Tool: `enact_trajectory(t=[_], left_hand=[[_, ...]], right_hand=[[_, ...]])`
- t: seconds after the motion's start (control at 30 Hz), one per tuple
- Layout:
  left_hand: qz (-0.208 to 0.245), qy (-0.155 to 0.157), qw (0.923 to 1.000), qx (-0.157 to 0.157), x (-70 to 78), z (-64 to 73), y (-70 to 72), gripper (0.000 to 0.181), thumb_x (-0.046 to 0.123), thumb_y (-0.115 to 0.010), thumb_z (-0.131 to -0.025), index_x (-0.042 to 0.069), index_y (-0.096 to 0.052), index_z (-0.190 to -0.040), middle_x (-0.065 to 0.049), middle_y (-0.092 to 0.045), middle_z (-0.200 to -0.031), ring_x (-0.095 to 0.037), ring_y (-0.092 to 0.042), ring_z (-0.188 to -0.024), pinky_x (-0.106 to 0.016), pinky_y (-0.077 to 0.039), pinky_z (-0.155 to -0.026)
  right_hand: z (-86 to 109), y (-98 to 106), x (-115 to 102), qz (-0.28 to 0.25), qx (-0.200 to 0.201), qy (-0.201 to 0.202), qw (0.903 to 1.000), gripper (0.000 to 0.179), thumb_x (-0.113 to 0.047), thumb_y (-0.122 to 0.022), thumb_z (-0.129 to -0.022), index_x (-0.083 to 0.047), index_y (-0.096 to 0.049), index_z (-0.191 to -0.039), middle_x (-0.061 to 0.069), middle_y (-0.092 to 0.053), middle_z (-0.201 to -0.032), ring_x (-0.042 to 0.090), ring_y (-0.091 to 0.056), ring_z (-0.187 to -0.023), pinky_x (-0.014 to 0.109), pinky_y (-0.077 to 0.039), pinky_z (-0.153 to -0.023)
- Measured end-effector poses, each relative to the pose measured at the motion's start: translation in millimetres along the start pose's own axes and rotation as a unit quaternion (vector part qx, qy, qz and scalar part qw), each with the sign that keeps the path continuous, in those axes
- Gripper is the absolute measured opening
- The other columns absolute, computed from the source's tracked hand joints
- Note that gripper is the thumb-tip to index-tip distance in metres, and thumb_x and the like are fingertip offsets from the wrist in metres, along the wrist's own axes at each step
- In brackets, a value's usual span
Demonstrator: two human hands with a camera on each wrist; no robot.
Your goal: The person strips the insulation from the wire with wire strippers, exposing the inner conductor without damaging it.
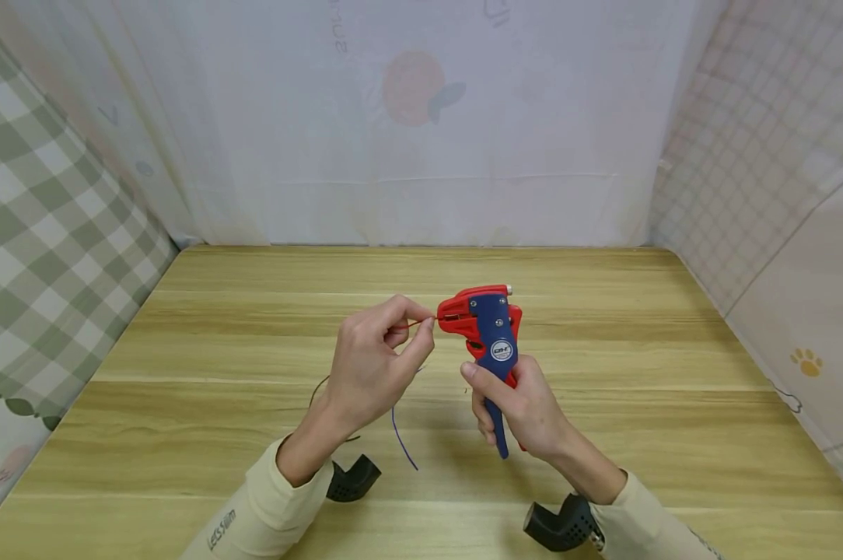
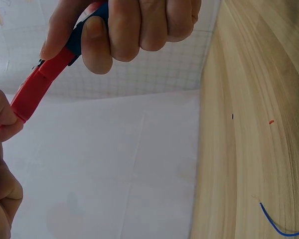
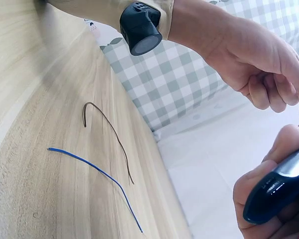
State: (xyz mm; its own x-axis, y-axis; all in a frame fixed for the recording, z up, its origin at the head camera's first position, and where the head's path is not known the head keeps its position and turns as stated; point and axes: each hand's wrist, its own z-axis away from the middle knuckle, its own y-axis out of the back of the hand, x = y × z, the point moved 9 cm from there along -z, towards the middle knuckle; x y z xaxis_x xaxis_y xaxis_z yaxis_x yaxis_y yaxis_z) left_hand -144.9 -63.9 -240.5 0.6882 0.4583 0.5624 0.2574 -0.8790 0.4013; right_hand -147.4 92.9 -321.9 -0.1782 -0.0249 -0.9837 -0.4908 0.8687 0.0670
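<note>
In the head view my right hand (image 1: pixel 526 404) grips a red and blue wire stripper (image 1: pixel 493 330) by its handles, its head turned left. My left hand (image 1: pixel 376 365) pinches a thin red wire (image 1: pixel 414 323) between thumb and forefinger. The wire's end meets the tip of the stripper's red nose; how far it reaches inside is hidden. In the left wrist view, the left fingertips touch or nearly touch that nose. Below the hands, a blue wire (image 3: pixel 97 167) and a dark brown wire (image 3: pixel 117 137) lie apart on the table.
The wood-grain table (image 1: pixel 183 435) carries a tiny red scrap (image 2: pixel 271 122) and a tiny dark scrap (image 2: pixel 232 116). A white cloth (image 1: pixel 267 117) hangs behind it, with a green checked cloth (image 1: pixel 29 171) at left. Black cameras (image 1: pixel 353 478) sit at both wrists.
</note>
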Motion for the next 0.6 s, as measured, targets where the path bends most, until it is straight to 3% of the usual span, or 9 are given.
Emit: enact_trajectory(t=[0.27, 0.47, 0.6], left_hand=[[0.033, 0.005, 0.9994, -0.013, -2.1, -1.8, 2.0, 0.009, 0.000, -0.072, -0.094, 0.002, -0.078, -0.099, 0.001, -0.046, -0.059, -0.006, -0.038, -0.054, -0.023, -0.031, -0.050], [0.038, -0.005, 0.9992, 0.010, -1.1, -3.1, 8.3, 0.010, -0.002, -0.071, -0.093, 0.002, -0.079, -0.097, 0.000, -0.051, -0.062, -0.007, -0.040, -0.056, -0.022, -0.033, -0.052], [0.043, -0.010, 0.9987, 0.025, -2.0, -4.1, 13.0, 0.010, -0.003, -0.071, -0.093, 0.002, -0.079, -0.096, 0.000, -0.050, -0.061, -0.007, -0.040, -0.055, -0.021, -0.032, -0.052]], right_hand=[[-0.1, 1, -5, -0.009, -0.002, 0.029, 0.9995, 0.017, -0.011, -0.048, -0.111, -0.002, -0.052, -0.097, 0.015, -0.053, -0.057, 0.024, -0.057, -0.043, 0.038, -0.053, -0.048], [-1.2, 3, -11, -0.012, -0.008, 0.056, 0.9983, 0.015, -0.007, -0.047, -0.110, -0.006, -0.056, -0.098, 0.015, -0.061, -0.063, 0.024, -0.064, -0.049, 0.038, -0.057, -0.051], [-1.7, 7, -14, -0.010, -0.008, 0.066, 0.9978, 0.014, -0.005, -0.048, -0.110, -0.005, -0.059, -0.101, 0.008, -0.069, -0.072, 0.024, -0.072, -0.060, 0.043, -0.063, -0.060]])
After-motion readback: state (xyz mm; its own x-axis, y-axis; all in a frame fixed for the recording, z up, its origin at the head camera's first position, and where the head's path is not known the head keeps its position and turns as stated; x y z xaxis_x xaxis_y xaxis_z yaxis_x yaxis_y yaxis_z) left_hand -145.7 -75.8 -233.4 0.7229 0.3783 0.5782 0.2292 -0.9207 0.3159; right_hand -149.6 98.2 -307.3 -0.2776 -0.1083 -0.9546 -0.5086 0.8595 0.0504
